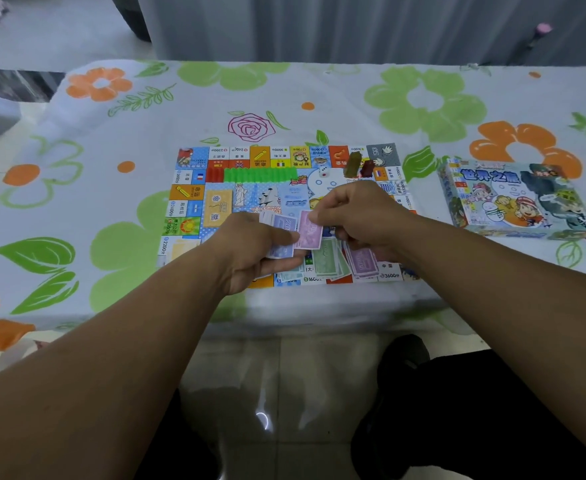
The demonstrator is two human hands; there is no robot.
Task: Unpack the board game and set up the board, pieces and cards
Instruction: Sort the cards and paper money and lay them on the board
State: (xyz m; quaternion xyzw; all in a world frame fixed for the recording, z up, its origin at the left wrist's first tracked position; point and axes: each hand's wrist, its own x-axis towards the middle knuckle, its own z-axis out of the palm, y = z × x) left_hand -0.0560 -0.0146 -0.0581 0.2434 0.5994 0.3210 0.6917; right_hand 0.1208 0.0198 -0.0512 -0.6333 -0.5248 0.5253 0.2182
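Observation:
The game board point(194, 188) lies flat on the table. My left hand point(250, 251) holds a small stack of blue play money point(282, 230) over the board's near part. My right hand point(357, 216) pinches a pink banknote point(310, 232) by its top edge, right next to the blue stack. Green notes point(328, 261) and purple notes point(364, 263) lie in piles on the board under my right hand. A row of green houses point(260, 174) and red pieces point(213, 174) stands near the far edge. A white die point(323, 172) and two player tokens point(360, 166) sit at the far right. A yellow card pile point(217, 206) rests at the left.
The game box point(508, 199) lies closed on the table to the right of the board. A floral tablecloth point(111, 140) covers the table, whose front edge runs just below the board. Grey curtains hang behind. Tiled floor and my dark-clothed legs are below.

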